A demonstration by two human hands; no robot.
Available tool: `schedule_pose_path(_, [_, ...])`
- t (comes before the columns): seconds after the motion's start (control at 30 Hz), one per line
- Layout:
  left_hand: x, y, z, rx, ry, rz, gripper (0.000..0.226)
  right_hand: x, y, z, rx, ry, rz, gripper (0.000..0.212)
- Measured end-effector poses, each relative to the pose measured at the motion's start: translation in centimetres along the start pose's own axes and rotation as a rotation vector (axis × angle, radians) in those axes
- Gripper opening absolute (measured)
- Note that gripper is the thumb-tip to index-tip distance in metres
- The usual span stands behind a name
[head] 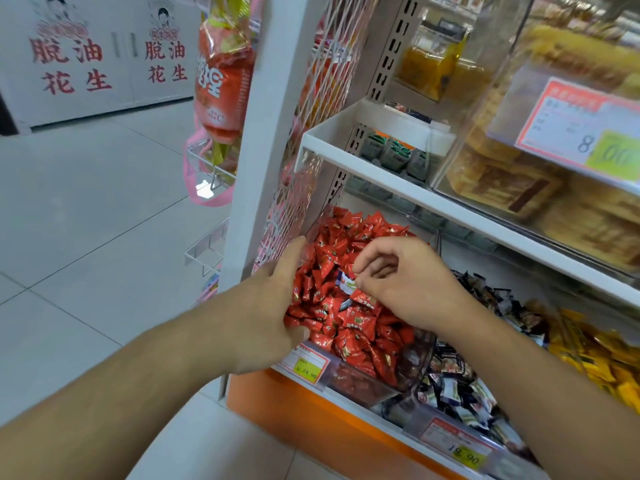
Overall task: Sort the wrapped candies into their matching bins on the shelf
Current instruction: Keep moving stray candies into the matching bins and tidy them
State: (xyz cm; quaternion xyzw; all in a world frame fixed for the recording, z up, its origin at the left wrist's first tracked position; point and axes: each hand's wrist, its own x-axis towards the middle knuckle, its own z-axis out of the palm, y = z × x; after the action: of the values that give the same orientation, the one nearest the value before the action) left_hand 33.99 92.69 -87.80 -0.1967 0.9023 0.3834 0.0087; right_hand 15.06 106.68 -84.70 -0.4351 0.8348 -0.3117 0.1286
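A clear bin [349, 382] on the lowest shelf is heaped with red wrapped candies [353, 327]. My right hand [398, 278] hovers over the heap and pinches a white-and-blue wrapped candy [347, 283] between thumb and fingertips. My left hand [273, 306] lies against the bin's left side, fingers straight along the wall and thumb on the front rim. To the right, a second bin holds dark and white wrapped candies [457, 386]. Further right lie yellow wrapped candies [595, 355].
A yellow price tag [306, 365] hangs on the red bin's front, another price tag [460, 445] on the neighbouring bin. The white shelf above [433, 199] carries clear boxes of pastries [526, 181]. An orange snack bag [221, 81] hangs at the shelf end. Tiled floor lies to the left.
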Motion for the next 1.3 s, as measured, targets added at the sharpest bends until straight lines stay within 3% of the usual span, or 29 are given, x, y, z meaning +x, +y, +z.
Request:
schedule_pose_path(0.13, [0.0,1.0,0.3,0.051,0.08,0.037,0.113,-1.1,0.7,-1.0,0.0,0.032,0.006,0.023])
schedule_pose_path(0.33, [0.3,1.5,0.7,0.104,0.127,0.006,0.112,-1.9,0.6,-1.4,-0.231,-0.042,-0.011,0.041])
schedule_pose_path(0.53, [0.2,1.5,0.7,0.099,0.126,-0.008,0.114,-0.5,0.0,0.3,-0.386,-0.095,-0.006,0.029])
schedule_pose_path(0.7, [0.3,1.3,0.7,0.091,0.125,0.002,0.116,0.1,-0.1,1.7,-0.702,-0.234,-0.046,0.054])
schedule_pose_path(0.83, [0.3,1.1,0.7,0.094,0.119,0.004,0.115,0.6,0.0,1.8,-0.658,-0.223,0.007,0.029])
schedule_pose_path(1.1, [0.2,1.1,0.4,0.096,0.1,0.004,0.116,0.3,0.1,1.4,-0.583,-0.08,-0.06,0.009])
schedule_pose_path(1.2, [0.2,1.2,0.4,0.097,0.101,0.007,0.115,-0.1,-0.1,0.8,-0.471,0.022,-0.105,0.008])
schedule_pose_path(1.3, [0.2,1.2,0.4,0.091,0.101,0.006,0.116,-0.9,-0.4,0.0,-0.301,0.116,-0.022,0.011])
